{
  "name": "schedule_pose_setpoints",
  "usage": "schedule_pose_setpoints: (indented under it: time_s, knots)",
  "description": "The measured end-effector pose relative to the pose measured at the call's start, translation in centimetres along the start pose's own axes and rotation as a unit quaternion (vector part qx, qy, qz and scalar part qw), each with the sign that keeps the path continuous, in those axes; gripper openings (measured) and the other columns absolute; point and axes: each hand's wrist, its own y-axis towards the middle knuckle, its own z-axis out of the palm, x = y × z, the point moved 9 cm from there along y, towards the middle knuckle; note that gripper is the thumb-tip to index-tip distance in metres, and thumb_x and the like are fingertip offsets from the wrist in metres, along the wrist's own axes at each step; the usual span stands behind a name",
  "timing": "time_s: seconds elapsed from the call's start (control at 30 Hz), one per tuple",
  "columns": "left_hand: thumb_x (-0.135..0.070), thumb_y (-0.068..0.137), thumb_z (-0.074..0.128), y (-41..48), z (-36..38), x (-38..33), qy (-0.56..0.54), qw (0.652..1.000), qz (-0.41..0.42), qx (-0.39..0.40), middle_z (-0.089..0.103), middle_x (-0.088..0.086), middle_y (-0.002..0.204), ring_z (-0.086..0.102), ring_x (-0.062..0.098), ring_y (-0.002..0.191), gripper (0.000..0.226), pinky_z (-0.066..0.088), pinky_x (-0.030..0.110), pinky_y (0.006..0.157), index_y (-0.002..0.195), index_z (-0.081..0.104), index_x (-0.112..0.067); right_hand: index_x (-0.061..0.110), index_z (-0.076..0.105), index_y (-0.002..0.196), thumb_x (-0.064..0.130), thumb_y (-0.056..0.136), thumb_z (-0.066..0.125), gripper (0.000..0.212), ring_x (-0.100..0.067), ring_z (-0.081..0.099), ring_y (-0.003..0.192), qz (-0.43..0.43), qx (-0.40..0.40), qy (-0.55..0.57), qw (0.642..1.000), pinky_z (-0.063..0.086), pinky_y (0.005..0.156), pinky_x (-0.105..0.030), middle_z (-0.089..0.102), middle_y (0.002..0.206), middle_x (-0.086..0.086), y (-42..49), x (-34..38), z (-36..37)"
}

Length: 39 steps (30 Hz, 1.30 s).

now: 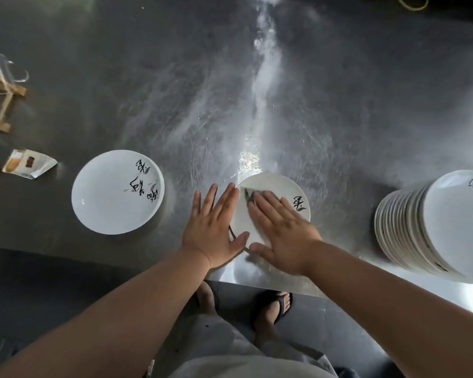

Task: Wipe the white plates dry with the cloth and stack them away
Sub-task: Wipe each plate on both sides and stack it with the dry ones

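Two bare forearms (126, 309) reach over the tabletop (257, 105). The right grip (281, 230) lies flat, fingers straight, pressing the white cloth (242, 216) onto the plate (273, 184). The left grip (213, 230), equally flat and wide, touches that plate's left rim.

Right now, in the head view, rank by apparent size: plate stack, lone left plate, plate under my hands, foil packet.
1. plate stack
2-3. lone left plate and plate under the hands: look alike; the right hand covers part
4. foil packet
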Motion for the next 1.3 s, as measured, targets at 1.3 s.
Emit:
schedule_pose_setpoints:
  time_s: [1.3]
  knots:
    - [-0.056,0.092,0.040,0.0,0.1,0.0,-0.035,0.998,0.008,-0.054,0.004,-0.001,0.176,0.005,0.033,0.161,0.091,0.005,0.061,0.127,0.167,0.010,-0.015,0.009,-0.004,0.166,0.076,0.093,0.008,0.100,-0.028,-0.014,0.160,0.093,-0.022,0.003,0.995,-0.008,0.130,-0.044,-0.012,0.172,-0.012,-5.5,-1.9,1.8]
